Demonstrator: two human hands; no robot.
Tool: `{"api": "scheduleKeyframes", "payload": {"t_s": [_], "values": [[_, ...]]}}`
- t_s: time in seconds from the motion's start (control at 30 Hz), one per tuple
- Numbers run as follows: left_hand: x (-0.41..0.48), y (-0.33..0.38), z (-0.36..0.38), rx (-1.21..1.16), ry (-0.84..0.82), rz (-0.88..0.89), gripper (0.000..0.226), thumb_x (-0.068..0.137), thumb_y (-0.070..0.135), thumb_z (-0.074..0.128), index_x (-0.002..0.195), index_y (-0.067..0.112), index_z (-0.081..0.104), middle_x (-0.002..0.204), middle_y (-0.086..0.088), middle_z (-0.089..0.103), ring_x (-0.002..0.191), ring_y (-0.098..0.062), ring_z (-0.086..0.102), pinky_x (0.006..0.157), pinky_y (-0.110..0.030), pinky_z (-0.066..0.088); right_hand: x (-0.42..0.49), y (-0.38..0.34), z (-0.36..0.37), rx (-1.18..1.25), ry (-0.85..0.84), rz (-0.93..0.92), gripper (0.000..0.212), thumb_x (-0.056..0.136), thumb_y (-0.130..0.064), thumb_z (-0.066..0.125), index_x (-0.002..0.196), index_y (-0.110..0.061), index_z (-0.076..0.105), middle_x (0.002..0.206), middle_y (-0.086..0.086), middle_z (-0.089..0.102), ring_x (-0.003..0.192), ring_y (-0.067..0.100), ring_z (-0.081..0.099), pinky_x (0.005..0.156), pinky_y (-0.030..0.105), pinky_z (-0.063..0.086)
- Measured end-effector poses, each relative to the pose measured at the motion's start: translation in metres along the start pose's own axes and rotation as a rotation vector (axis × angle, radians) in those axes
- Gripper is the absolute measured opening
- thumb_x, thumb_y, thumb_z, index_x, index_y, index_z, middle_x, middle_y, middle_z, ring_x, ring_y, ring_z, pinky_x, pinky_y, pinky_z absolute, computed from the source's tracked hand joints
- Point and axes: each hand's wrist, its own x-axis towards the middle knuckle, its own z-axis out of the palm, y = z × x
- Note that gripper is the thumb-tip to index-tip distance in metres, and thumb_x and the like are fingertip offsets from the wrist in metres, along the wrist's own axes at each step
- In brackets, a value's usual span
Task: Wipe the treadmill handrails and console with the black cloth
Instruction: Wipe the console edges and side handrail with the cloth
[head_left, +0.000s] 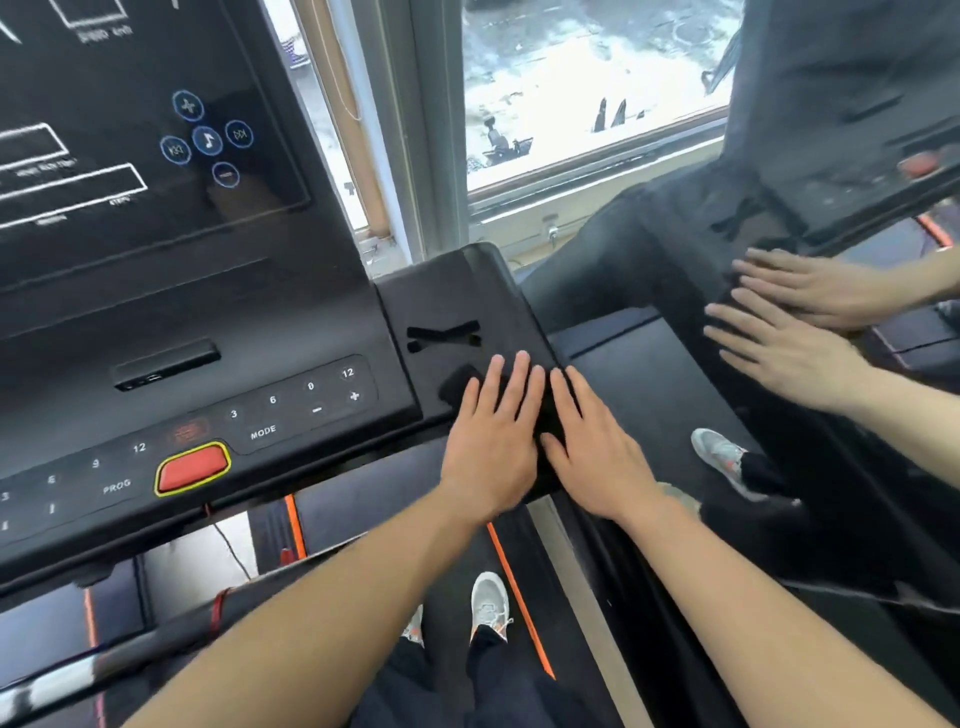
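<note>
Here we press our left hand (493, 436) and right hand (597, 452) flat on the black cloth (458, 387), fingers (522, 374) straight and slightly spread. It lies on the console (291, 332) right wing. The keypad (311, 400) lies toward 9 o'clock, nearer the left hand.

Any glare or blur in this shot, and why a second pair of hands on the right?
Head view: daylight through the window is blown out; the glossy console shows reflections, its left-edge lettering smeared; straight edges bow from the wide lens. The extra hands are a mirror reflection of the left hand and right hand on the black cloth.
</note>
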Motion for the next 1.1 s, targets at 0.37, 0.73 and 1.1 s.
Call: {"api": "scheduleKeyframes", "payload": {"t_s": [0.37,0.73,1.1], "values": [[-0.025,0.017,-0.021,-0.694,0.097,-0.562,0.030,0.094,0.030,0.051,0.121,0.020,0.056,0.126,0.004,0.054,0.114,-0.020,0.057,0.090,-0.035,0.046,0.033,-0.003,-0.009,0.254,-0.015,0.093,0.066,0.103,-0.037,0.039,0.159,-0.021,0.007,0.167,0.001,0.007,0.148,0.025,0.025,0.112,0.042,0.032],[0.030,0.032,-0.030,-1.268,-0.298,-1.023,0.053,0.097,0.039,0.031,0.132,0.007,0.055,0.137,-0.016,0.056,0.124,-0.032,0.052,0.100,-0.034,0.036,-0.002,-0.007,-0.004,0.323,0.008,0.129,0.065,0.100,-0.046,0.043,0.158,-0.031,0.018,0.166,-0.008,0.013,0.151,0.016,0.017,0.119,0.041,0.026],[0.005,0.057,-0.032,-0.863,-0.157,-0.697,0.051,0.104,0.039,0.023,0.125,0.001,0.050,0.123,-0.022,0.059,0.117,-0.041,0.054,0.089,-0.040,0.041,0.043,0.014,-0.008,0.825,-0.173,0.493,0.055,0.099,-0.056,0.026,0.135,-0.024,0.053,0.140,-0.003,0.053,0.132,0.017,0.045,0.115,0.042,0.030]]}}
